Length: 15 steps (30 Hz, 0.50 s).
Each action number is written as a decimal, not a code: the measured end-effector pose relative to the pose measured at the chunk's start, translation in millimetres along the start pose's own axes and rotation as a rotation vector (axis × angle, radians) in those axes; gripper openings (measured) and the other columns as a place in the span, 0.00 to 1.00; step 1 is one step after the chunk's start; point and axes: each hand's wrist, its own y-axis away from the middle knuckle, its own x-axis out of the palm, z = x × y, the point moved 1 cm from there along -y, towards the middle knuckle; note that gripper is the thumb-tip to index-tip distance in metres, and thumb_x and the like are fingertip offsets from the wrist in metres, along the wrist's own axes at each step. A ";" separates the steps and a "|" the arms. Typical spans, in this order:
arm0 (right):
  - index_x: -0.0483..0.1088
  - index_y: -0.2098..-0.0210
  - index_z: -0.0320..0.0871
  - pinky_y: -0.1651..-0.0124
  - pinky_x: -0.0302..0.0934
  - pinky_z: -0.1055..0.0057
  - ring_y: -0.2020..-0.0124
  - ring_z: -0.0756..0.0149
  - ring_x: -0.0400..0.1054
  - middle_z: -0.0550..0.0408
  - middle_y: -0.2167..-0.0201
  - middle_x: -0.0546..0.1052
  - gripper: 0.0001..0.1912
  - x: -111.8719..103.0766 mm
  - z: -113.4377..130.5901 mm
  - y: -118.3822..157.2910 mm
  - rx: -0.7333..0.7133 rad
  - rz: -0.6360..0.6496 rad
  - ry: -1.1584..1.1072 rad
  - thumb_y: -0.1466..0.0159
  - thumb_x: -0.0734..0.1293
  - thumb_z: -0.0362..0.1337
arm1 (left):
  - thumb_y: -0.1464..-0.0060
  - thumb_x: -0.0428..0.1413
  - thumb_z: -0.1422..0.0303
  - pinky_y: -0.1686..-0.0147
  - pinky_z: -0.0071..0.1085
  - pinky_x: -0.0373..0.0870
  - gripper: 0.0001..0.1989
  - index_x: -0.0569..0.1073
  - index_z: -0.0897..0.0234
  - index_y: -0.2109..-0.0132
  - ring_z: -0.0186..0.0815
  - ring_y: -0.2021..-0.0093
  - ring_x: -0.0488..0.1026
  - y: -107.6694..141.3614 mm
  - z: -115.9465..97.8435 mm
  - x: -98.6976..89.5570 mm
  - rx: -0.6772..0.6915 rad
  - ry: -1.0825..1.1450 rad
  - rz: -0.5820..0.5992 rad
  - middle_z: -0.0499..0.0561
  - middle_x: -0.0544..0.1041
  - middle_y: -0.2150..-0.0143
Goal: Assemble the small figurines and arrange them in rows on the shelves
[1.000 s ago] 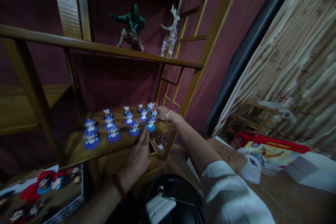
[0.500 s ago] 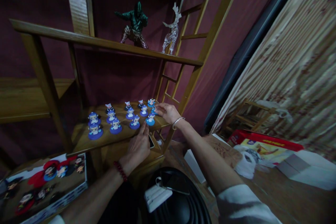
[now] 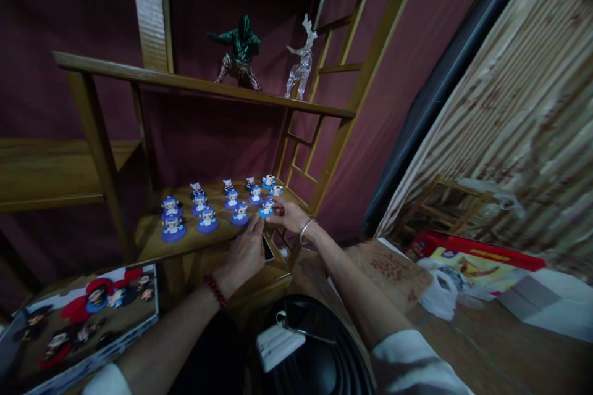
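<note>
Small figurines on purple and blue round bases stand in rows on a wooden shelf [image 3: 152, 233]. At the front right corner is a white and blue figurine [image 3: 267, 208]. My right hand [image 3: 290, 217] has thumb and forefinger closed around its right side. My left hand [image 3: 248, 250] lies at the shelf's front edge, fingers stretched out, their tips by that figurine's base; whether they touch it I cannot tell. Behind my right hand stands another light blue figurine [image 3: 276, 191]. A purple-based figurine [image 3: 239, 214] is left of my left fingertips.
A green statue [image 3: 241, 52] and a clear deer figure [image 3: 301, 62] stand on the upper shelf. An open box [image 3: 152, 315] of figures is at lower left. Below me, a black stool [image 3: 319, 364] bears a white device [image 3: 279, 345]. Cartons and a plastic bag [image 3: 438, 290] lie right.
My right hand has moved forward and left from the rear light blue figurine to the front right one. My left hand stays by the shelf edge. The view has shifted slightly.
</note>
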 end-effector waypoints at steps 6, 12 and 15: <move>0.61 0.49 0.41 0.53 0.59 0.67 0.60 0.67 0.67 0.52 0.62 0.73 0.33 -0.6 -11.0 -6.2 -0.020 0.054 -0.151 0.54 0.71 0.35 | 0.54 0.43 0.81 0.41 0.34 0.53 0.29 0.55 0.74 0.41 0.36 0.39 0.51 -0.7 7.2 2.7 0.045 0.094 -0.045 0.60 0.55 0.39; 0.62 0.50 0.41 0.54 0.59 0.67 0.62 0.68 0.66 0.55 0.66 0.73 0.33 -3.0 -10.4 -5.2 -0.029 0.059 -0.185 0.55 0.71 0.37 | 0.55 0.42 0.83 0.41 0.34 0.52 0.30 0.55 0.74 0.41 0.35 0.39 0.51 -0.2 8.8 0.9 0.058 0.114 -0.029 0.59 0.55 0.39; 0.63 0.50 0.41 0.54 0.59 0.67 0.62 0.68 0.66 0.55 0.65 0.73 0.32 -2.4 -10.0 -3.8 -0.031 0.036 -0.168 0.55 0.71 0.37 | 0.55 0.43 0.82 0.41 0.33 0.51 0.30 0.55 0.74 0.41 0.36 0.38 0.50 1.1 9.2 0.0 0.051 0.116 -0.013 0.60 0.55 0.38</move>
